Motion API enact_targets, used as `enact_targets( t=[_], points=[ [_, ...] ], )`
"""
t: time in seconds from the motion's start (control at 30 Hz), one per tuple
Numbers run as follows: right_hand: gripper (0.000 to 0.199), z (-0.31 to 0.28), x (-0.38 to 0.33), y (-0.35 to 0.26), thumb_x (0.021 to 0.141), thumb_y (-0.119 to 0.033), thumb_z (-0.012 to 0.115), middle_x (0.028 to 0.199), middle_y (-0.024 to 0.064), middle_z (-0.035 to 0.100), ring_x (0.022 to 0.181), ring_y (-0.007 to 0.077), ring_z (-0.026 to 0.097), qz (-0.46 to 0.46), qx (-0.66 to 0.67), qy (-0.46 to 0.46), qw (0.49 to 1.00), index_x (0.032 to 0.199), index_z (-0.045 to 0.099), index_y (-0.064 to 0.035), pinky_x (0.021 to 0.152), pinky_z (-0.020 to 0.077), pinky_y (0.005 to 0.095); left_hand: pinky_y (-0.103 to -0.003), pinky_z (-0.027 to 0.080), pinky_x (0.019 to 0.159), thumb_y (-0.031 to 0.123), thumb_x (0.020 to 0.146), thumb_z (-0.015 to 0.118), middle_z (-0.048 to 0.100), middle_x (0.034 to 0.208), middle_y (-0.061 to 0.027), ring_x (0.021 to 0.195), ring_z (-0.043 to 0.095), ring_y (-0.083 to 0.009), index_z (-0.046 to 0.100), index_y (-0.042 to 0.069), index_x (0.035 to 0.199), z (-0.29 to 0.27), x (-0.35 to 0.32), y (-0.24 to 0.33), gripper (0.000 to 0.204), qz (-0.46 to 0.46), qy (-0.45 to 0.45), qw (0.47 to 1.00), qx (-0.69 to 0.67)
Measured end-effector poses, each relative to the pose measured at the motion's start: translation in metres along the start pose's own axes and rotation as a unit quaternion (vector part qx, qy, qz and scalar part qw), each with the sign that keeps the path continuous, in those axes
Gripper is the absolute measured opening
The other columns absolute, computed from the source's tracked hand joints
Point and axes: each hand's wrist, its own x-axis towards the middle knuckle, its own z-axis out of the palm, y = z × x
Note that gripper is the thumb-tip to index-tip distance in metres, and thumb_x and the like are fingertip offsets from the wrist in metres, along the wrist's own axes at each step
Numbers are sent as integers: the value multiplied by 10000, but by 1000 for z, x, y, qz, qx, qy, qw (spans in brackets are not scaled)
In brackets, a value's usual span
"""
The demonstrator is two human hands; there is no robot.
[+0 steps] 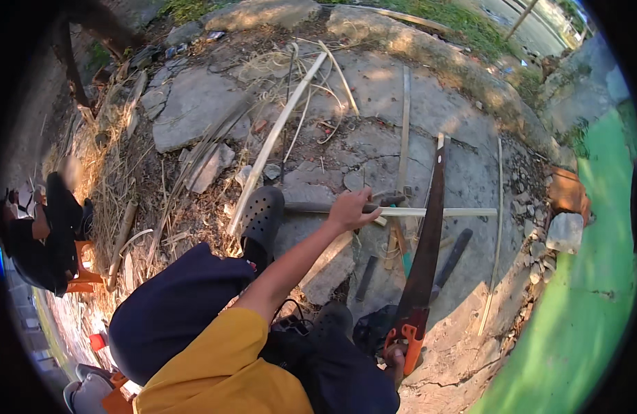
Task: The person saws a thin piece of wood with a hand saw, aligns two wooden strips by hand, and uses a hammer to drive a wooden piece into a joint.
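In the head view, the saw (430,234) points away from us, its dark blade outward and its orange handle (415,345) nearest our body. Our right hand (396,360) is closed round that handle at the saw's lower end, most of its fingers hidden. Our left hand (349,210) is left of the saw, its fingers part bent over the end of a dark bar (308,206) and close to the pale wood strip (470,212); we cannot tell whether they grip either. The strip passes behind the blade and out to the saw's right; whether the teeth touch it, we cannot tell.

We judge the saw fairly light, its blade thin and springy, so the handle is where to hold it. The strip looks light and stiff but slender enough to flex or split; it is best held close to the saw, fingers off the toothed edge.

Right of the saw, concrete (470,176) gives room as far as a long thin strip (494,276), with rubble (537,250) beyond. A second dark bar (454,259) crowds the blade's right side, and left of the saw a foot in a clog (262,221) stands near the first bar's outer end.
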Motion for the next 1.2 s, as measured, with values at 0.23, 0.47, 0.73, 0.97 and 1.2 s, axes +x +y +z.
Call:
enact_targets(
  t=[0.23,0.47,0.73,0.97,1.2],
  points=[
    [292,43,-4,-86,780,-114,627,565,63,491,530,131,517,-91,-170,194,962,933,609,134,990,562,440,-442,499,814,263,816,784,609,1041,-134,961,626,-329,548,58,1080,17,3,24,409,156,-64,985,-31],
    [143,47,-10,-78,746,-92,581,519,64,464,435,126,455,-73,-187,241,950,707,530,36,906,591,403,-418,494,879,243,876,741,642,1050,-115,1007,636,-300,582,50,1118,21,-6,12,348,194,-14,979,58],
    [198,47,-11,-61,783,-141,677,758,136,638,605,166,604,-47,-230,209,949,787,596,40,744,567,340,-477,512,801,296,976,628,662,969,-161,915,660,-364,572,42,1069,29,9,4,277,146,-65,986,55],
    [203,63,-1,-65,799,-143,668,653,74,583,575,144,590,-54,-196,176,963,771,597,46,818,576,351,-557,498,727,332,1040,532,663,859,-253,821,648,-476,543,6,1037,18,20,13,326,87,-138,986,-9],
    [236,61,11,-64,823,-131,678,653,88,573,635,148,612,-56,-199,151,967,768,581,77,1048,518,446,-565,481,741,325,1049,494,657,832,-258,818,651,-464,604,3,1020,30,25,9,342,50,-213,971,-96]
  ],
)
